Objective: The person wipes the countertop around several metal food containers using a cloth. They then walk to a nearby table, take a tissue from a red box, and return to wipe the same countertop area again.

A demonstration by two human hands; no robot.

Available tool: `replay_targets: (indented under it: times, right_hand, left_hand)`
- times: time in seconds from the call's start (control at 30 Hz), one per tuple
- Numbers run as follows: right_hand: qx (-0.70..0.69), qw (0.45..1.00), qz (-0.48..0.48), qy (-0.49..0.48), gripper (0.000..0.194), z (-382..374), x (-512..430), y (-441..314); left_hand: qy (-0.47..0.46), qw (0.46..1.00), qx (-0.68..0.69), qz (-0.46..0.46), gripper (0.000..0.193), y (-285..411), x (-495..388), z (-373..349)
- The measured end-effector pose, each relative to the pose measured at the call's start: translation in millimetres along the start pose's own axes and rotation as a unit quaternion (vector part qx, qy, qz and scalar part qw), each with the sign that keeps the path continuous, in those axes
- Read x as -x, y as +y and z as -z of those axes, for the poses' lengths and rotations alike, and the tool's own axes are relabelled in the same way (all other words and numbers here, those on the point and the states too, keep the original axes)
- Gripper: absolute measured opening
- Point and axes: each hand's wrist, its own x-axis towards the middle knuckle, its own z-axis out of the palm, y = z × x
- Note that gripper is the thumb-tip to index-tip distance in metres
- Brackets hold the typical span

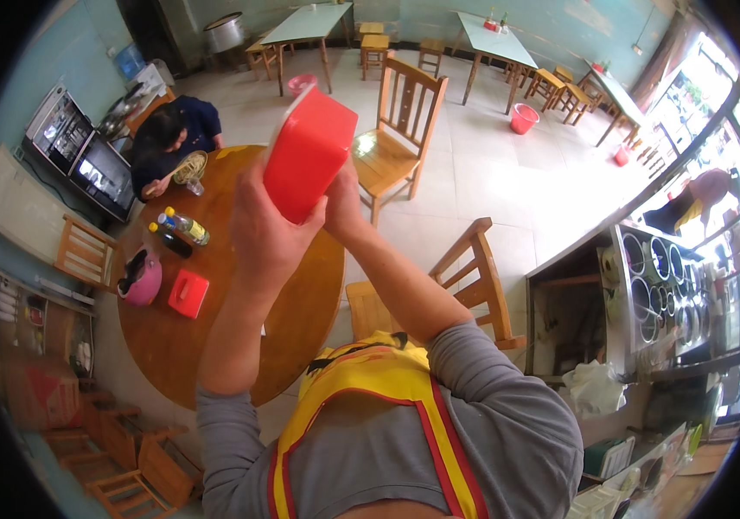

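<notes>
A red plastic box (pixel 311 146) with a white edge is raised and tilted in front of me. My left hand (pixel 269 224) grips its near side, with the thumb along the bottom corner. Around its right side is my right hand (pixel 342 198), whose fingers are mostly hidden by the box. Beneath my arms stands a round wooden table (pixel 299 305). Left of my left forearm, a smaller red plastic box or lid (pixel 189 294) lies on the tabletop.
Bottles (pixel 183 227) and a pink helmet (pixel 142 279) sit at the table's left. Across it, a person (pixel 172 130) holds chopsticks over a noodle bowl (pixel 190 167). Wooden chairs (pixel 402 143) stand to the right, beyond them a counter with round metal pots (pixel 642 308).
</notes>
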Motion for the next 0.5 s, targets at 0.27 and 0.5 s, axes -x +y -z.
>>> replay_targets:
  times: [0.27, 0.5]
  right_hand:
    - [0.669, 0.694, 0.264, -0.006, 0.016, 39, -3, -14]
    - [0.661, 0.722, 0.199, -0.054, 0.016, 43, -4, -10]
  left_hand:
    - [-0.039, 0.976, 0.144, 0.161, 0.073, -6, -2, -19]
    - [-0.022, 0.953, 0.208, 0.221, 0.072, -36, 13, -27]
